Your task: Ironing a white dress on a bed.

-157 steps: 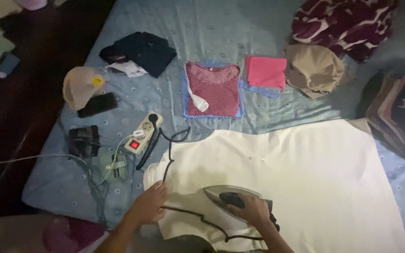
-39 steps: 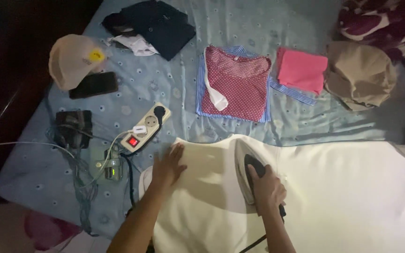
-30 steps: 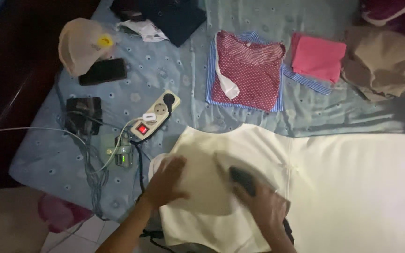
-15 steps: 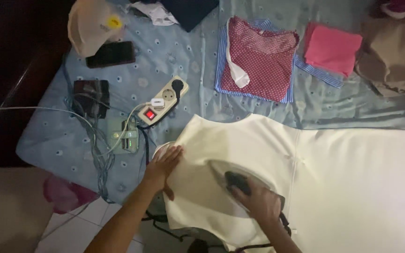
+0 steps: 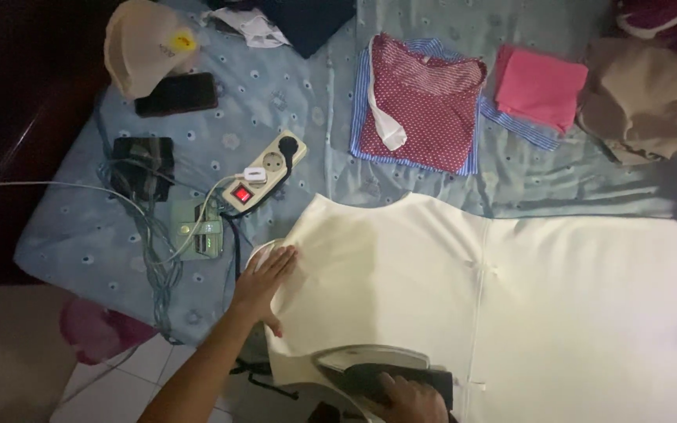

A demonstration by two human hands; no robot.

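Iron [image 5: 385,374] gripped in my right hand [image 5: 409,399], left hand [image 5: 264,278] flat on cloth [image 5: 401,290]; lingering could scorch it.

The room is dim, with a cool bluish cast. The cream garment [image 5: 448,298] is the brightest area and looks slightly washed out, with little fold detail. Light falls mostly on the middle of the bed sheet [image 5: 291,94]; the left edge and top right corner sink into near black. The left hand [image 5: 264,278] casts a soft shadow. The picture is a little soft and grainy, without strong glare.
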